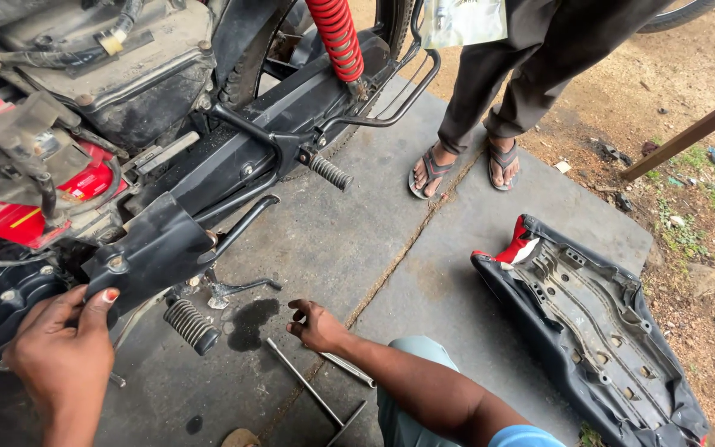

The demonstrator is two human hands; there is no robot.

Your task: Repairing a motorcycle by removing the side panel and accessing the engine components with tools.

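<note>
1. The left hand (64, 348) grips the lower edge of a black side cover (151, 252) on the motorcycle (126, 108), thumb pressed flat on the outer face and the other fingers curled behind it.
2. The cover sits low on the bike's near side, just above a ribbed footpeg (192, 325) and beside the kick lever (242, 225).
3. The right hand (316, 325) rests on the concrete floor (424, 248), fingers loosely curled and holding nothing; its knuckles face a dark wet patch (251, 321).
4. A long metal rod (304, 382) and a flat wrench (347, 369) lie on the floor just beside that hand.
5. A small metal bracket (237, 290) lies near the wet patch, under the bike.
6. A red coil spring (337, 35) stands at the rear of the bike.
7. The removed seat (597, 331) lies upside down on the floor, well apart to the right.
8. Another person's feet in sandals (465, 170) stand behind it, near the rear wheel.
</note>
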